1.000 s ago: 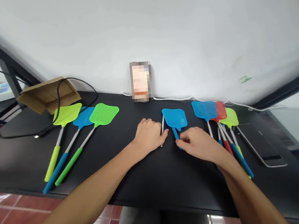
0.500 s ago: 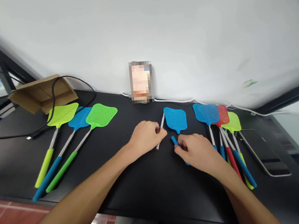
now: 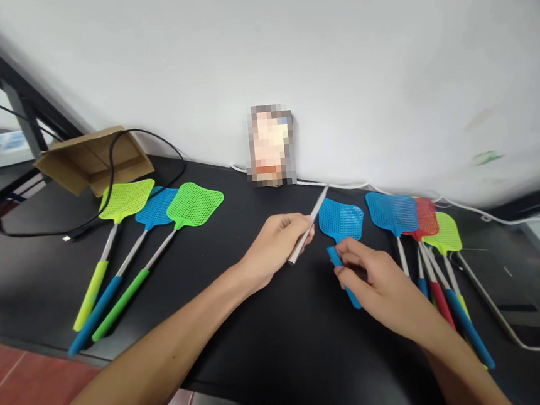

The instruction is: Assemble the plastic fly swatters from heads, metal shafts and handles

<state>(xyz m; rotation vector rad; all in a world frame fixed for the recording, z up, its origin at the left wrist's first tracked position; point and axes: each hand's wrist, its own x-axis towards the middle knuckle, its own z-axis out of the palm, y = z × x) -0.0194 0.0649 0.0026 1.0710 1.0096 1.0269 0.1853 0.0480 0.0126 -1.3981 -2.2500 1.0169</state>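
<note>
My left hand (image 3: 281, 249) is closed around a thin silver metal rod (image 3: 316, 213), which slants up to the right above the black table. In my right hand (image 3: 371, 275) is a blue handle grip (image 3: 353, 297), pinched between thumb and fingers and tilted. Just beyond my right hand lies a loose blue fly swatter head (image 3: 341, 220), with no rod attached to it. The rod, the grip and the head are apart from each other.
Left on the black table (image 3: 245, 356) lie yellow-green (image 3: 91, 294), blue (image 3: 95, 315) and green fly swatters (image 3: 120, 304). More swatters (image 3: 391, 211) overlap at right, beside a phone (image 3: 510, 301). A cardboard box (image 3: 100, 160), black cable (image 3: 31, 235) and blurred upright item (image 3: 271, 145) stand or lie near the wall.
The rod has been lifted off the table and tilted further right in my left hand. My right hand has raised the blue grip slightly. The whole view has shifted a little.
</note>
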